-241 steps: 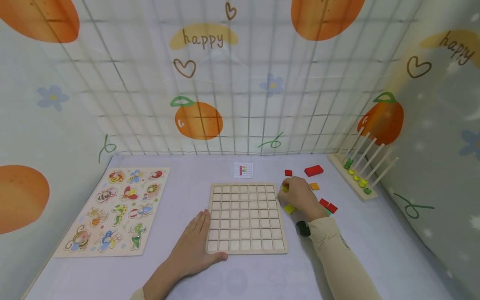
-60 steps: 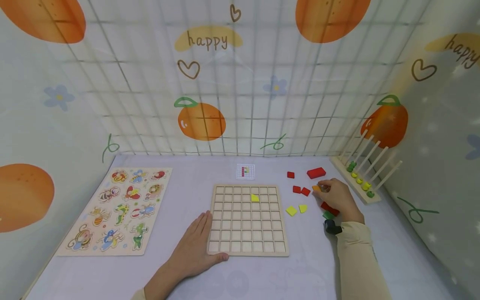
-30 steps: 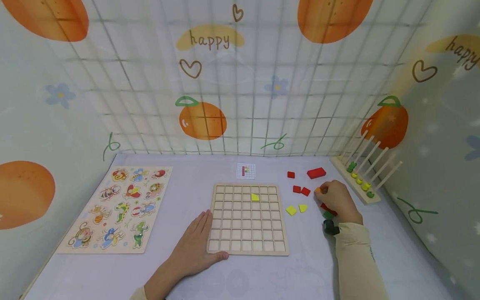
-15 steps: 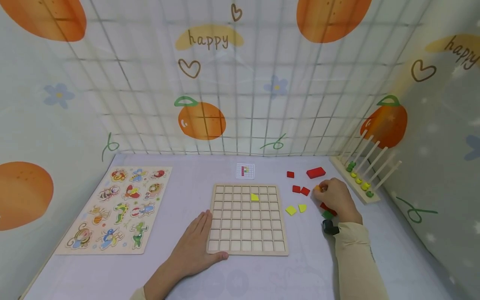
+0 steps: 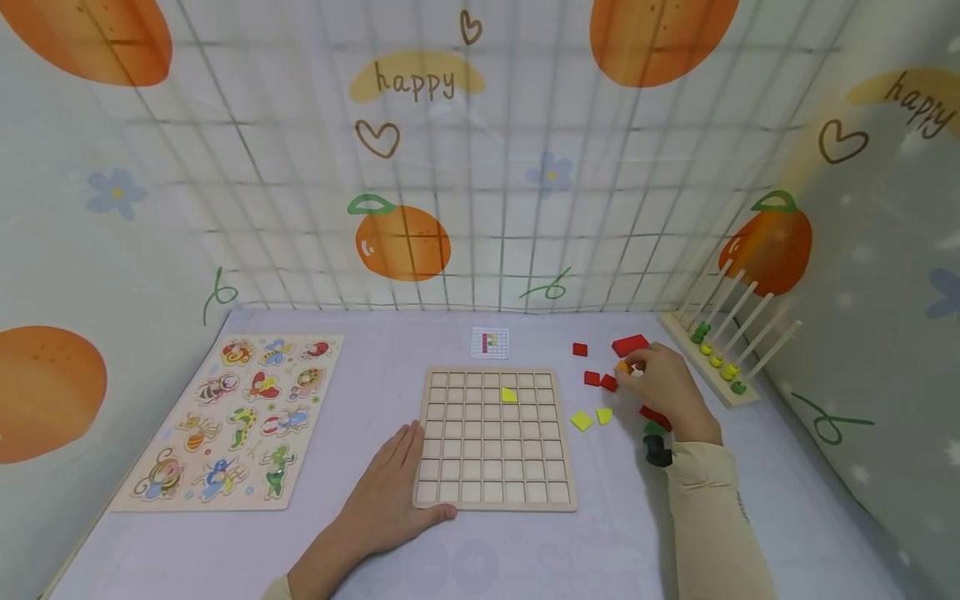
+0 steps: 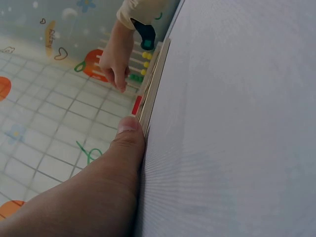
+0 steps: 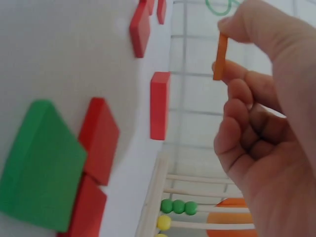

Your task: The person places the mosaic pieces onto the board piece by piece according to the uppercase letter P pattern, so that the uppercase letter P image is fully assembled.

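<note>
My right hand (image 5: pixel 666 389) pinches a small orange tile (image 7: pixel 220 57) between thumb and fingertip, raised off the table in the right wrist view. My left hand (image 5: pixel 385 492) lies with straight fingers along the left edge of the wooden grid board (image 5: pixel 495 506), its thumb at the near corner. A yellow tile (image 5: pixel 509 395) with one cut corner sits in a cell in the board's upper part. Right of the board lie two more yellow tiles (image 5: pixel 581 421), several red tiles (image 5: pixel 592 378) and a green piece (image 7: pixel 42 165). Behind the board lies a small pattern card (image 5: pixel 491 342).
An insect picture puzzle board (image 5: pixel 232 425) lies at the left. At the back right stands a bead rack (image 5: pixel 712 358) with upright pegs and green and yellow beads. A thicker red block (image 7: pixel 159 106) lies in front of the rack. A printed curtain (image 5: pixel 480 167) surrounds the table.
Since the first frame, a yellow tile has come to sit in the board and the right hand has taken the orange tile. Lately it has lifted it slightly, leftward and away. The left hand stays put.
</note>
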### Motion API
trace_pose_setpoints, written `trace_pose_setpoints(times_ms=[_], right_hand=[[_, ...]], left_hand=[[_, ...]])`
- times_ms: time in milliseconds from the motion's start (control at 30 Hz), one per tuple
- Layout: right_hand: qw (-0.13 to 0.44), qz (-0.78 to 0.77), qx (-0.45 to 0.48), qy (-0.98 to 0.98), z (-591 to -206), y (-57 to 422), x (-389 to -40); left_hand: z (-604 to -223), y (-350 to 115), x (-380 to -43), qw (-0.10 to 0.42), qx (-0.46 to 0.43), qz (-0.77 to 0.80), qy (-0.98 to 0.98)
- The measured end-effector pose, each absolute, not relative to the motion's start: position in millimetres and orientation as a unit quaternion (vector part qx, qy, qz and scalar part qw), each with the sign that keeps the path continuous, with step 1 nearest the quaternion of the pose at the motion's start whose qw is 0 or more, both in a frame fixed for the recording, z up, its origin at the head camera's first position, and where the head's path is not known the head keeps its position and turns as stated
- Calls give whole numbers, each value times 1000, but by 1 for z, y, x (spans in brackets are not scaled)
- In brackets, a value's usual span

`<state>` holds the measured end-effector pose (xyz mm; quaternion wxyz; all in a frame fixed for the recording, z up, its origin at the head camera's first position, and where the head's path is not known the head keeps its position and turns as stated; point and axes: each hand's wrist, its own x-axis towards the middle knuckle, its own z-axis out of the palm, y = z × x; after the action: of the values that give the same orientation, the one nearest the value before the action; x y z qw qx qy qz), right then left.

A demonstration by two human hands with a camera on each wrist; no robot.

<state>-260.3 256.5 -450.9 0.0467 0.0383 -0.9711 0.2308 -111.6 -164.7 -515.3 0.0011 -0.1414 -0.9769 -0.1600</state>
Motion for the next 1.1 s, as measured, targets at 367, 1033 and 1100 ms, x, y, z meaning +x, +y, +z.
trace_pose_setpoints(times_ms=[367,1033,1100], right_hand=[[48,232,71,-969,-441,243,-258],[53,266,173,-947,-426,199,-254],[61,263,186,-945,-426,194,-253]], left_hand=[[-514,-165,-110,20,-143,-158,-977],[-513,-164,-110,19,-140,-159,-977],[-513,-164,-110,21,-141,-159,-977]])
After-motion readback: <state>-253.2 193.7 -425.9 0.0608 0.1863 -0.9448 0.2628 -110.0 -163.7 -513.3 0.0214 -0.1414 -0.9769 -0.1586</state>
